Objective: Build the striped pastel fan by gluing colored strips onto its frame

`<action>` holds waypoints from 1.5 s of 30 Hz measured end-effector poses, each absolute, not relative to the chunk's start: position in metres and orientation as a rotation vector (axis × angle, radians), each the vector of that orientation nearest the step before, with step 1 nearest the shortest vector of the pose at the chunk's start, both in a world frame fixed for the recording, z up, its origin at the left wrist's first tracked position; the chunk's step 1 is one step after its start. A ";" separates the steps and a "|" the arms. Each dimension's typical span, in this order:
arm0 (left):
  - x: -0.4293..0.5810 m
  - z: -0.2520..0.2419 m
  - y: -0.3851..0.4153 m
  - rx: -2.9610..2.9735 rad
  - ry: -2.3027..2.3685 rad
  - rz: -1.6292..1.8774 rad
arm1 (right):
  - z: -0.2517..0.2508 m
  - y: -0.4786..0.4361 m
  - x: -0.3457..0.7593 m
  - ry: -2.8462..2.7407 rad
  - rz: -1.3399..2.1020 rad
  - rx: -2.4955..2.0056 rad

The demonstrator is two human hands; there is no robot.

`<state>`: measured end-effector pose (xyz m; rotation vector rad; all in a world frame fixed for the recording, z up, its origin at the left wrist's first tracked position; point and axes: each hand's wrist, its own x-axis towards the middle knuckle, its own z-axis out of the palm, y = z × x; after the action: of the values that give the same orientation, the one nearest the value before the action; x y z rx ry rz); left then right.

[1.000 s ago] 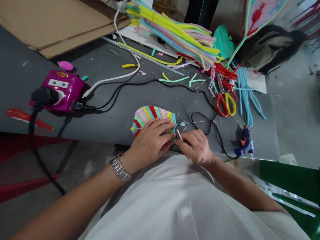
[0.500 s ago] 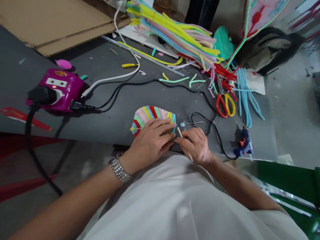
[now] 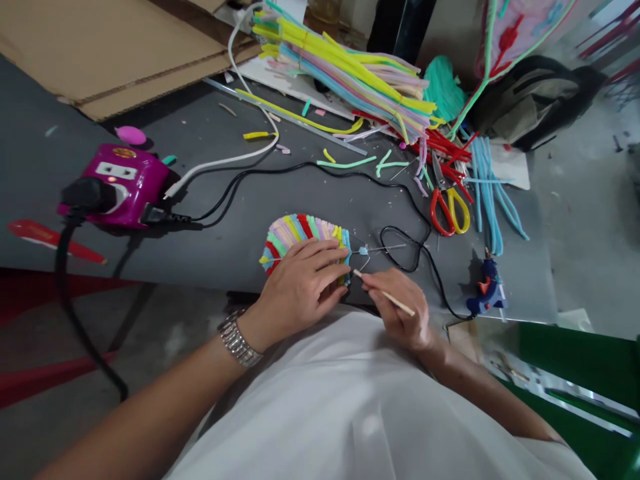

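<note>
A striped pipe-cleaner piece [image 3: 300, 230] in several colours lies near the table's front edge, thin wires sticking out at its right end. Over its lower right part lies my left hand [image 3: 313, 270], fingers bent and thumb at the near edge, holding it against the table. My right hand [image 3: 400, 303] pinches a thin wooden stick [image 3: 397, 303]. The stick's tip is close to the piece's right end; whether they touch, I cannot tell. On the wire just right of the piece sits a small light-blue bit [image 3: 363, 251].
A blue glue gun [image 3: 487, 290] stands at the right, its black cord looping near my right hand. Scissors [image 3: 450, 210] and blue pipe cleaners [image 3: 487, 193] lie behind it. Bundled pipe cleaners [image 3: 345, 73] lie at the back. A purple power socket [image 3: 125, 183] is at left.
My right hand has moved slightly right and turned, and the wooden stick now slants lower, more of it showing. My left hand stays on the striped piece.
</note>
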<state>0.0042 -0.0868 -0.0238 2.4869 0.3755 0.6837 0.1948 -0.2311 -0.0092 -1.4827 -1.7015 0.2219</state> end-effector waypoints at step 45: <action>0.006 -0.023 -0.086 2.515 0.341 0.713 | -0.028 -0.230 0.191 -1.883 0.053 -1.348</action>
<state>0.0063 -0.0862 -0.0231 2.5153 0.3414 0.7125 0.1911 -0.2302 -0.0284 -1.3476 -1.8834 0.0530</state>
